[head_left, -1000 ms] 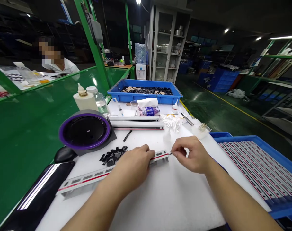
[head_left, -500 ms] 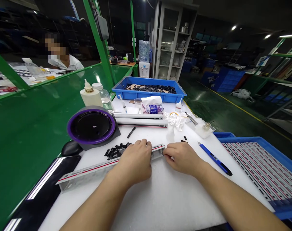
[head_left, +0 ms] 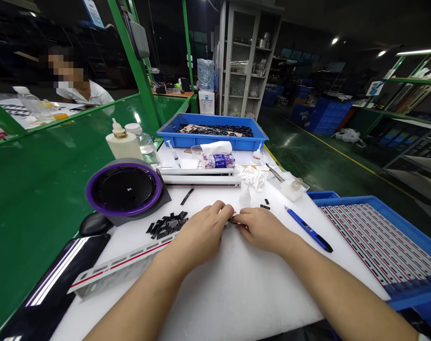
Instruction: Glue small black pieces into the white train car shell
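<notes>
Head-worn camera looks forward and down, close over the white table (head_left: 258, 284).

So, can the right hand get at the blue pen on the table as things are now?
Probably yes. The blue pen lies in the open on the white table, just right of the right hand, with nothing between them. The hand's fingers would first have to leave the white strip.

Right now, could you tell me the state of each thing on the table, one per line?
left hand: resting on the long strip, fingers curled over its end
right hand: fingertips pinching at the same end
long strip: lying flat
blue pen: lying loose, untouched
black pieces: in a loose pile
tissue pack: open, a sheet sticking out
</notes>
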Tool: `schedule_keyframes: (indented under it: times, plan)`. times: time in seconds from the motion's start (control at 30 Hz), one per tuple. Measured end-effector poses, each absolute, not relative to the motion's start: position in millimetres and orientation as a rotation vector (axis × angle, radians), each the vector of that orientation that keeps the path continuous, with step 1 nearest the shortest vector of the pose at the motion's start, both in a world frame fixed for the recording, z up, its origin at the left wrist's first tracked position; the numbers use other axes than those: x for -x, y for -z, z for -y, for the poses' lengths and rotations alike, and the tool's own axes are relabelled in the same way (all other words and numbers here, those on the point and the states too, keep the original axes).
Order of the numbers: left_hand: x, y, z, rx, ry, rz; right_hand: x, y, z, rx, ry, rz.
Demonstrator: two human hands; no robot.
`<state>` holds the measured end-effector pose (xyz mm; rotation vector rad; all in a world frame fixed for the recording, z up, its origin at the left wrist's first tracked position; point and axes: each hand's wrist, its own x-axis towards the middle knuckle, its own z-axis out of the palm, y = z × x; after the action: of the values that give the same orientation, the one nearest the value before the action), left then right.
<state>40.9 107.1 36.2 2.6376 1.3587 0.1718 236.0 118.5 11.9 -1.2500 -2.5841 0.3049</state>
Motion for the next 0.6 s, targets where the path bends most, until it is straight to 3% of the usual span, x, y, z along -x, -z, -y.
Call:
schedule_keyframes:
  times: [0.17,0.37,0.6]
  plan:
    - [-40,-36,-108,-2.681,-0.088,-1.409,-248,-21,-123,1.087,-0.4,2.401]
    - [-45,-34,-111,-2.727,-0.025,-1.484,-266,-18,-148,1.277,-0.275,1.642]
    - [-49,-27,-116,-2.712,-0.091,-1.451,-250,5,-168,1.479,-0.467,1.887]
